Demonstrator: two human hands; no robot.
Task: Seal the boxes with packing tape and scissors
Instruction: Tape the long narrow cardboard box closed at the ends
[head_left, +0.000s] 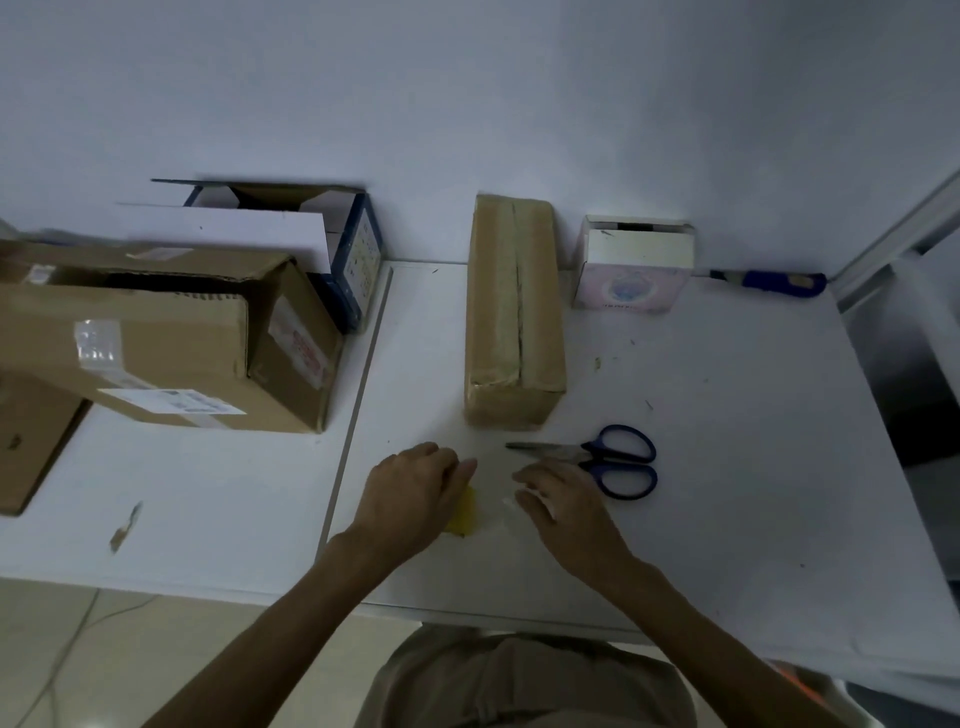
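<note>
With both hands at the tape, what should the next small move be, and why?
Probably pull the tape end further out with the right hand while the left hand holds the yellow tape roll. Only a short clear stretch shows between them, and the narrow brown box ahead has a long top seam; the scissors lie untouched nearby.

Table (727, 467) white; boxes (514, 312) brown; scissors (608, 457) blue-handled; tape (464, 512) yellow; far-edge small box (634, 270) pink-white, knife (779, 283) blue.

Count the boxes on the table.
4: a large brown box at left, a blue-and-white box behind it, a long taped box at centre, a small white box at right. Brown cardboard at the left edge may be a fifth.
</note>
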